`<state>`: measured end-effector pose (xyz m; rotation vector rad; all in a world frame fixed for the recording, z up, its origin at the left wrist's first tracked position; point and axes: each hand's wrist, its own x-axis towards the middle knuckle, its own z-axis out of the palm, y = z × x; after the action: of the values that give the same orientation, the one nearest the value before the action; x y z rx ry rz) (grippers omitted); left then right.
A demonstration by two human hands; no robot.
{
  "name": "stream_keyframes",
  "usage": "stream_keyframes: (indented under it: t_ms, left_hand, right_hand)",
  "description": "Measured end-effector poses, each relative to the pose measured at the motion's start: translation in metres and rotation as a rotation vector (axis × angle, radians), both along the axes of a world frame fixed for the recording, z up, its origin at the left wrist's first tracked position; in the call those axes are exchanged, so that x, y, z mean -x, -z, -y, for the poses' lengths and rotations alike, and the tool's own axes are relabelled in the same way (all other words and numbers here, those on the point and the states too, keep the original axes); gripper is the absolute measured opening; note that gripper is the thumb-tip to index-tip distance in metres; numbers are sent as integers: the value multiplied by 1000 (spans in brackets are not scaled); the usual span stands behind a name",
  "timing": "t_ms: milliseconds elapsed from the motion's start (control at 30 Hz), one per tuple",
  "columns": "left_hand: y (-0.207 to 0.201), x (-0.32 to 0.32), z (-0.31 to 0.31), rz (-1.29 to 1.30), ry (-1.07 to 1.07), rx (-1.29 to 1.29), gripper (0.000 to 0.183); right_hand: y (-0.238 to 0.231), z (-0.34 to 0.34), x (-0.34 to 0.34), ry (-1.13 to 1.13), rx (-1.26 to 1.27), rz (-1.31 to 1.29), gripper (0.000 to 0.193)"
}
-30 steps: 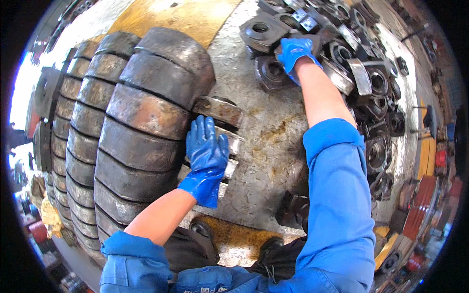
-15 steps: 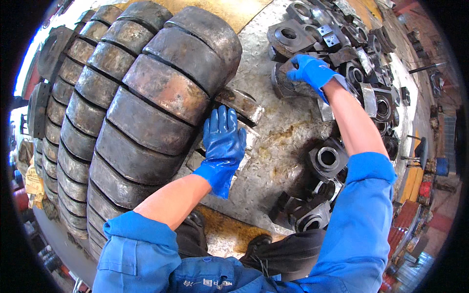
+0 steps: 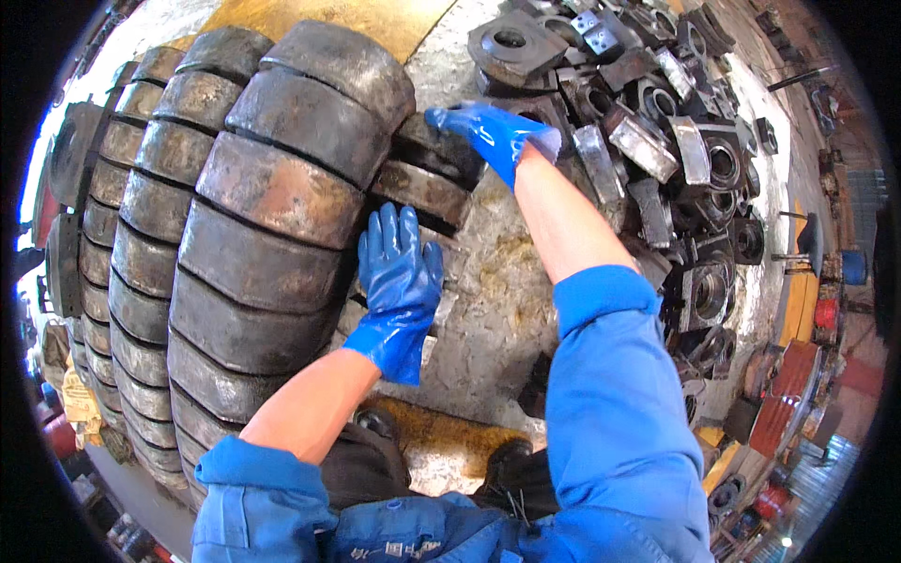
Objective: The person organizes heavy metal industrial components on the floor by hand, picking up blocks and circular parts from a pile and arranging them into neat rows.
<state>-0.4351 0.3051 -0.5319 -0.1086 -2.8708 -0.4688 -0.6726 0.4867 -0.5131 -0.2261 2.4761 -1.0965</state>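
Note:
My left hand (image 3: 401, 272), in a wet blue rubber glove, lies open with its fingers together and stretched out. Its fingertips are close to a curved steel block (image 3: 424, 192) beside the big row. My right hand (image 3: 483, 131), gloved the same way and slightly blurred, grips the top of a dark steel block (image 3: 434, 150). That block sits just beyond the first one, against the end of the row; the hand hides part of it. Left of both hands, thick curved steel blocks (image 3: 282, 230) stand pressed together in long rows.
A heap of dark blocks with round holes (image 3: 706, 291) covers the right side of the metal tabletop (image 3: 497, 300). A square holed block (image 3: 511, 42) lies at the far side. Yellow board (image 3: 328, 14) shows at the back, and my legs are at the near edge.
My right hand has carried the dark steel block leftward from the heap to the rows. My left hand stays flat beside the row. The view has shifted to the right.

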Motion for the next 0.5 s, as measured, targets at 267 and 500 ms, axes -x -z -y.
stream_keyframes:
  t_ms: [267,500]
  left_hand:
    - [12,-7,12,10,-52,87,64]
    - [8,-4,8,4,-27,88,63]
  right_hand:
    - [11,-9,-65,103,-417,-639,48]
    - [27,-173,-154,343,-679,-880,53]
